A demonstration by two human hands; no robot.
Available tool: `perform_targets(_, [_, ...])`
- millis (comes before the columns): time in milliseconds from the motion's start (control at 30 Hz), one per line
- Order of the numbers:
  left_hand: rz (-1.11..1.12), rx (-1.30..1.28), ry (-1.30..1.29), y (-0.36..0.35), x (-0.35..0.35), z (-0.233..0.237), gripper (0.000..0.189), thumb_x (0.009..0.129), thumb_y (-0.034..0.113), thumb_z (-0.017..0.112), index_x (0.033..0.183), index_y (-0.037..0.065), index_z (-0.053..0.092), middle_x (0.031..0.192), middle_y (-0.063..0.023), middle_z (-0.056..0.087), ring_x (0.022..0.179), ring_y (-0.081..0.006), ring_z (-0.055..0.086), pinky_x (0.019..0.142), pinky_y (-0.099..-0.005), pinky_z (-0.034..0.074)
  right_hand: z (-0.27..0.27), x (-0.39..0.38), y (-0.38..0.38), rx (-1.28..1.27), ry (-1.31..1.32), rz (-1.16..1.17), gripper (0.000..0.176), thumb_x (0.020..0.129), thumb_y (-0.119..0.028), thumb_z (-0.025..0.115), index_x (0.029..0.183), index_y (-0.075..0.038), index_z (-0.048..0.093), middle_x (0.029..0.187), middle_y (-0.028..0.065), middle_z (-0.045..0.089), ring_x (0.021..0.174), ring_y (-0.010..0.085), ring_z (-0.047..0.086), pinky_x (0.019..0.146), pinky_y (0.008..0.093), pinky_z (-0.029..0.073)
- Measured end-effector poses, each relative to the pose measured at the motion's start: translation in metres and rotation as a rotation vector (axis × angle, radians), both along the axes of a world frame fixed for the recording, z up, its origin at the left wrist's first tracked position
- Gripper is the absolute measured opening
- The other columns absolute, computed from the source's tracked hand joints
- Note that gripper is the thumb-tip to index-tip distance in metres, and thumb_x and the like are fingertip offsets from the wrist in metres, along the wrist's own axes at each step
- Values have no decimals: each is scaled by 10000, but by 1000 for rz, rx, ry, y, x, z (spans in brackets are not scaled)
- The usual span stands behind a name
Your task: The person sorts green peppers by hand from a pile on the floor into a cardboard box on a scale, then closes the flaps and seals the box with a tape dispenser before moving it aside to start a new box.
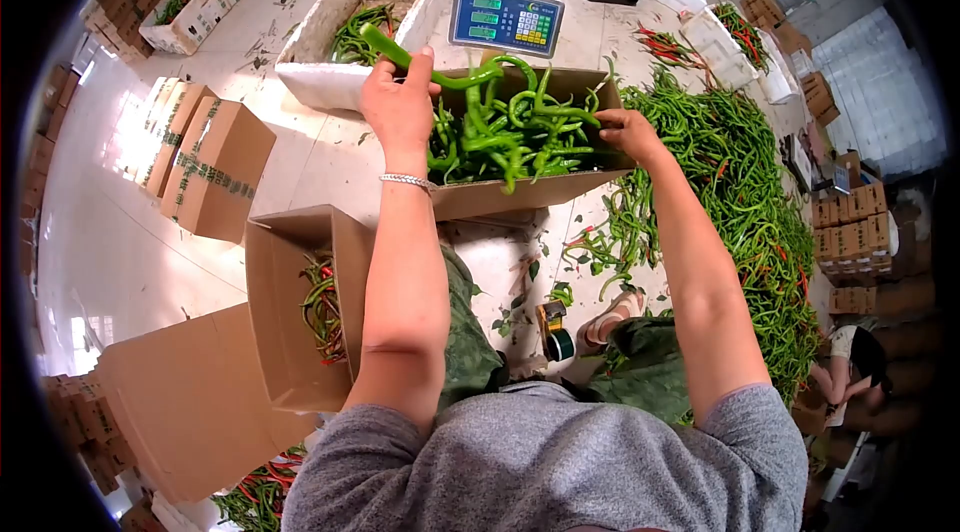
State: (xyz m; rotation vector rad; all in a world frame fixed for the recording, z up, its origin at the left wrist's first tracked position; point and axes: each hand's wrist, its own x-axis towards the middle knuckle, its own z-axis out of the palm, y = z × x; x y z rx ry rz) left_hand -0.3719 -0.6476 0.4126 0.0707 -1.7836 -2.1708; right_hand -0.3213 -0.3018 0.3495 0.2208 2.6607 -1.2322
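A long green chili pepper [395,50] is pinched in my left hand [400,102], above the left side of an open cardboard box [525,194]. Many green chili peppers [515,127] fill this box, some curling above its rim. My right hand [630,136] is at the box's right end, with fingers bent together beside the peppers there; what they grip, if anything, is hidden. Right behind the box stands a blue scale display [507,20] with lit digits.
A white foam box [350,84] with some peppers stands behind on the left. A large pepper heap [720,172] covers the floor at right. Beside my left arm, another cardboard box [290,307] holds red and green peppers. A tape dispenser [556,332] lies near my feet.
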Motion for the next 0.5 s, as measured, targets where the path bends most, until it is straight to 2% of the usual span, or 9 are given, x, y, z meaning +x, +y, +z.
perform_targets(67, [-1, 30, 3, -4, -4, -5, 241, 798, 190, 659, 716, -15, 562, 609, -49, 577, 500, -102, 547, 467, -237, 402, -5, -8, 7, 261, 184, 40, 325, 797, -89, 616, 1121, -59, 607, 934, 50, 663, 806, 123, 588, 705, 273, 463])
perform_targets(100, [-45, 140, -48, -5, -7, -7, 233, 803, 189, 656, 734, -10, 554, 620, -50, 576, 501, -108, 550, 454, -235, 403, 5, -7, -3, 391, 276, 61, 318, 794, -95, 615, 1109, -56, 612, 932, 59, 666, 822, 136, 598, 730, 283, 470])
perform_targets(133, [-91, 250, -102, -5, -9, -10, 226, 807, 187, 652, 752, -5, 547, 630, -52, 575, 502, -115, 553, 442, -233, 404, 20, -9, -9, 361, 188, -6, 313, 785, -121, 625, 1091, -59, 621, 938, 77, 666, 825, 155, 606, 776, 283, 468])
perform_targets(167, [-138, 359, -159, -4, -11, -13, 220, 811, 186, 649, 770, 0, 539, 641, -54, 573, 504, -121, 556, 430, -231, 405, 21, -17, -9, 335, 222, -49, 315, 753, -134, 653, 1066, -97, 643, 1003, 109, 656, 893, 230, 631, 816, 309, 474])
perform_targets(233, [-156, 548, -106, -6, -11, -9, 200, 825, 185, 642, 853, 29, 520, 674, -35, 567, 506, -124, 566, 424, -215, 431, 41, -23, -26, 265, 336, -60, 265, 789, -183, 639, 1026, -66, 657, 982, 107, 664, 882, 219, 632, 801, 324, 475])
perform_targets(333, [-186, 685, -76, -13, -10, -8, 188, 820, 186, 649, 861, 47, 528, 673, -23, 573, 500, -116, 568, 432, -211, 439, 91, -21, -74, -243, 349, -200, 331, 824, -240, 627, 1090, -43, 617, 960, 90, 663, 830, 177, 616, 745, 300, 477])
perform_targets(433, [-182, 646, -15, -15, -10, -7, 181, 816, 192, 655, 844, 57, 538, 663, -22, 575, 486, -107, 561, 429, -205, 429, 130, -13, -116, -446, 501, -28, 389, 857, -199, 581, 1228, -96, 529, 1026, 41, 637, 866, 97, 572, 725, 259, 456])
perform_targets(500, [-195, 553, 39, -12, -8, -2, 180, 815, 197, 658, 825, 59, 544, 650, -24, 572, 477, -101, 554, 422, -202, 421, 149, -8, -138, -397, 400, 181, 418, 866, -199, 571, 1261, -89, 490, 995, 42, 635, 843, 90, 569, 698, 236, 449])
